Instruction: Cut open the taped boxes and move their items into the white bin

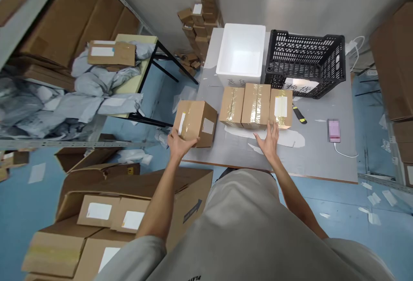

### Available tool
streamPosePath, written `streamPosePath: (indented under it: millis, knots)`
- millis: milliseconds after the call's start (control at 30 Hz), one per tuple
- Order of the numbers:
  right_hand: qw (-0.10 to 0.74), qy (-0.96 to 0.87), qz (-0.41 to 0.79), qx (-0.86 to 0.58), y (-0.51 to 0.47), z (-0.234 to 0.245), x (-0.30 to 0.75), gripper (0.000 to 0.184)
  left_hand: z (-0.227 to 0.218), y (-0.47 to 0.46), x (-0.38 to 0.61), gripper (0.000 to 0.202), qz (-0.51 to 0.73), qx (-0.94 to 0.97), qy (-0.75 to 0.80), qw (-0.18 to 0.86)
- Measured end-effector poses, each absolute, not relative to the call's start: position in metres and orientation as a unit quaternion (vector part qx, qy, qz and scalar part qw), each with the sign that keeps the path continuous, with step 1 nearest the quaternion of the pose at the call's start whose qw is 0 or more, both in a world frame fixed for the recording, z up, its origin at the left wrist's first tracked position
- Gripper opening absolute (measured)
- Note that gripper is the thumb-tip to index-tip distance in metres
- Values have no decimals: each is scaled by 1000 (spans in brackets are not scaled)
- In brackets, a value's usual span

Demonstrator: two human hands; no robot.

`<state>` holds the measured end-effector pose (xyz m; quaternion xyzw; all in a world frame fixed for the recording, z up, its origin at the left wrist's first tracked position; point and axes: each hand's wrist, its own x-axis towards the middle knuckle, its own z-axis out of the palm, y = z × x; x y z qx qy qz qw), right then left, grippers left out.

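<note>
My left hand (181, 145) grips the near side of a taped cardboard box (193, 121), thumb and fingers spread across it. That box sits at the table's left edge, partly beyond it; whether it rests on the table I cannot tell. My right hand (269, 141) is open, thumb apart, its fingertips at the lower front of a small cardboard box with a white label (280, 106). Beside that one stand a taller taped box (256, 104) and another taped box (232, 104), side by side in a row.
Behind the row, a white foam box (222, 72) and a black plastic crate (337, 68) stand on the grey table (325, 156). A utility knife (300, 114) and a phone on a cable (334, 130) lie rightward. A large carton (190, 208) of boxes stands lower left.
</note>
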<state>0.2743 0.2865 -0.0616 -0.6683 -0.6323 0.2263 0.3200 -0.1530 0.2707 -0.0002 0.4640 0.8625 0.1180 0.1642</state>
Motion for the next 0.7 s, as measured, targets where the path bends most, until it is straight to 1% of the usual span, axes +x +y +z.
streamPosePath:
  millis: [133, 200, 267, 333, 400, 433, 500, 600, 700]
  knots:
    - [306, -657, 304, -619, 252, -69, 273, 81, 20, 191, -172, 133, 96, 526, 828, 165]
    - [273, -654, 358, -608, 237, -78, 275, 74, 28, 168, -168, 131, 89, 576, 794, 174]
    - [223, -650, 415, -596, 225, -89, 277, 76, 29, 154, -156, 130, 79, 631, 748, 190]
    - [175, -652, 468, -570, 216, -95, 280, 86, 22, 149, -140, 130, 73, 685, 691, 216]
    - [151, -658, 510, -534, 207, -97, 283, 93, 9, 149, -123, 132, 69, 733, 627, 254]
    - [149, -659, 522, -520, 202, -96, 286, 93, 1, 152, -115, 134, 67, 752, 597, 272]
    - [155, -656, 526, -519, 192, -91, 291, 88, -14, 159, -101, 137, 63, 778, 549, 300]
    - [157, -631, 508, -565, 175, -82, 303, 80, -34, 172, -88, 136, 70, 801, 505, 314]
    - [146, -606, 500, -601, 159, -78, 312, 82, -50, 181, -88, 130, 102, 807, 486, 319]
